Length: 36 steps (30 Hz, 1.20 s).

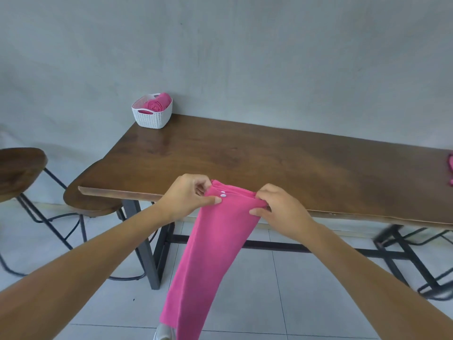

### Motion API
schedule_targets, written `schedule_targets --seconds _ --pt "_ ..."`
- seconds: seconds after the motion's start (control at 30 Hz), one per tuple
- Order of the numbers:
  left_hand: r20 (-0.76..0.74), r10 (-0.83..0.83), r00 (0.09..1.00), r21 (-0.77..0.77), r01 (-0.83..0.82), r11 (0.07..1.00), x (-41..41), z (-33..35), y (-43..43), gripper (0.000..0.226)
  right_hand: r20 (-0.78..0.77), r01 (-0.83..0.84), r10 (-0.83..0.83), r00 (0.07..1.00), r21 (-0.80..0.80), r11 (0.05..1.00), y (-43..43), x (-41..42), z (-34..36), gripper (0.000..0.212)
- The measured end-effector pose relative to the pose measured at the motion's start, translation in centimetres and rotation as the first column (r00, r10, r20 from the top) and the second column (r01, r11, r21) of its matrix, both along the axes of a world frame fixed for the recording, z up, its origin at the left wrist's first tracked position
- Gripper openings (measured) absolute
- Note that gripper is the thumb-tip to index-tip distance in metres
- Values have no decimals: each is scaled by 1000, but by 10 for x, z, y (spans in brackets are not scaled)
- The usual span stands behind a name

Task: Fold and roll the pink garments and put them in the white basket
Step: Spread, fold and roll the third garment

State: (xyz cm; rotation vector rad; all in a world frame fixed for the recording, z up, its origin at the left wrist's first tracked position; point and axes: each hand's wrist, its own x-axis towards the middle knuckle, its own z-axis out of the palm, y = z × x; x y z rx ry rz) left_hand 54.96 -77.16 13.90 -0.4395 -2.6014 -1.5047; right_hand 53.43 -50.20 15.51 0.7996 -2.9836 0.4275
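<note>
Before wooden table [269, 155] hangs long, white-buttoned pink garment [208, 253].

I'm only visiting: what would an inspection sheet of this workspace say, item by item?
Surface: long dark brown wooden table.
Job's things: white woven plastic basket on the far left corner holds a rolled pink garment; a long pink garment with two white buttons hangs from the hands; more pink cloth at the right edge.
Clutter: nothing seen.
Grippers: left hand and right hand each pinch its top edge.
Cables: nothing seen.
Surroundings: wooden stools with black metal frames, grey wall, pale tiled floor.
</note>
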Motion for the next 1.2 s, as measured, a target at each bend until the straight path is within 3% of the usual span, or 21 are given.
schedule_targets --seconds 0.1,0.23,0.33,0.53,0.83,0.97,1.1,1.2 --pt "-4 -7 1000 -30 7 1000 4 2 -9 26 11 -13 13 1000 -13 1000 0 1 1 25" --pt "-20 -1 1000 -39 1 999 7 3 -19 29 -95 -15 25 995 99 995 0 2 16 36" --pt "-45 -8 999 -48 6 999 7 1 -21 31 -137 -19 41 990 158 987 -3 1 23 32" --pt "-41 24 999 -20 -25 999 6 -13 -23 27 -82 29 -20 996 110 993 -3 -4 22 25" --pt "-190 120 975 -157 -151 976 -14 -26 -17 23 -44 155 -155 987 -16 988 -11 -22 3 26" --pt "-133 186 974 -77 -197 977 -30 -34 -16 27 -50 203 -211 976 -128 971 -18 -34 -12 21" --pt "39 304 952 70 -306 949 -52 -45 -14 47 88 270 -256 963 -272 924 -28 -53 -27 24" --pt "112 359 927 36 -364 931 -76 -58 -16 29 144 338 -306 941 -327 883 -37 -75 -41 20"
